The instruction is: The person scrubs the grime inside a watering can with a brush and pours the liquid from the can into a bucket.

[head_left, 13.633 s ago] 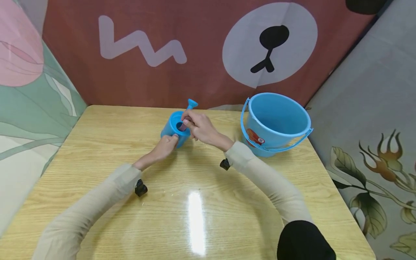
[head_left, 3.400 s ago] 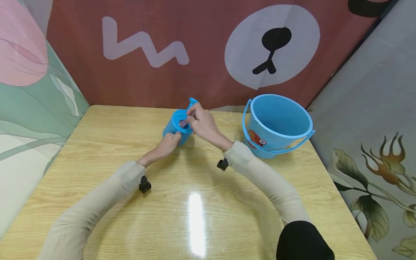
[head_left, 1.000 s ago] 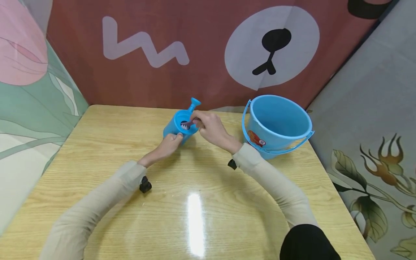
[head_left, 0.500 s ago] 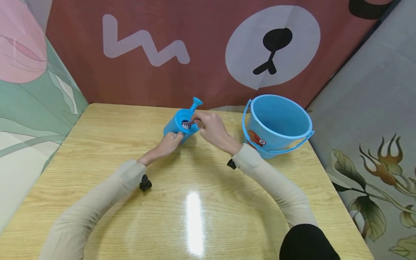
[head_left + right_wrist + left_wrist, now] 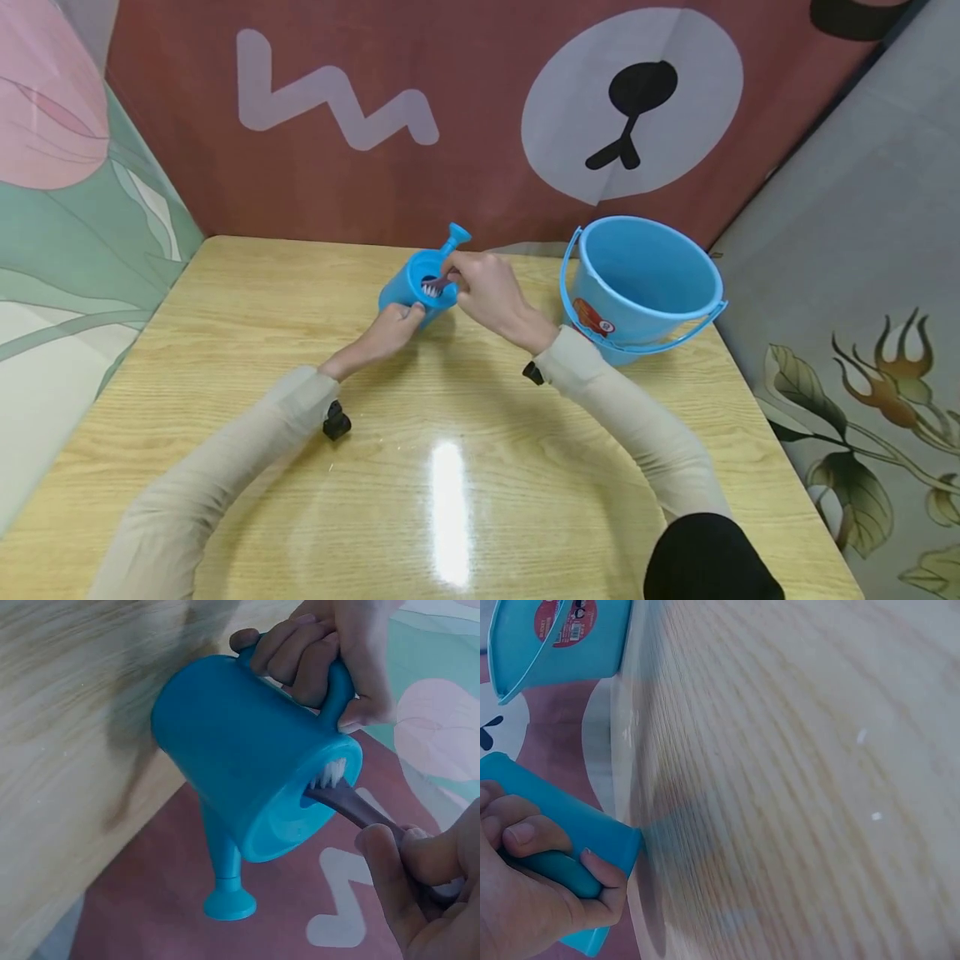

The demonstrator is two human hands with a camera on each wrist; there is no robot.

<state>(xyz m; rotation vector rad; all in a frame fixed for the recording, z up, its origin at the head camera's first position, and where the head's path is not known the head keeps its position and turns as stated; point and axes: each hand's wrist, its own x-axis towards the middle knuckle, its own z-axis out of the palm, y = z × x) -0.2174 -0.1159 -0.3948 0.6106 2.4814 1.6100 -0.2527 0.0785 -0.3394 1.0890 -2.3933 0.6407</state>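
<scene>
A small blue watering can (image 5: 401,290) stands tilted on the table's far half, its spout pointing back and to the right. My left hand (image 5: 392,330) grips its handle, fingers curled round it, as the left wrist view shows with the hand (image 5: 532,877) on the can (image 5: 562,806). My right hand (image 5: 491,296) pinches the dark purple handle of a brush (image 5: 352,802) between thumb and fingers. The white bristles (image 5: 330,772) lie at the can's round top opening, against its rim. How far the brush head reaches inside is partly hidden.
A larger blue bucket (image 5: 600,287) with a hanging handle and a red sticker stands at the back right, beside my right forearm. The wooden table (image 5: 360,500) ends at a patterned cloth wall (image 5: 480,192) behind. Small white specks lie on the tabletop.
Earlier the brush head sat deeper in the can's opening; now its bristles show at the rim, with the right hand slightly further right. Over the last second the can and hands have barely shifted.
</scene>
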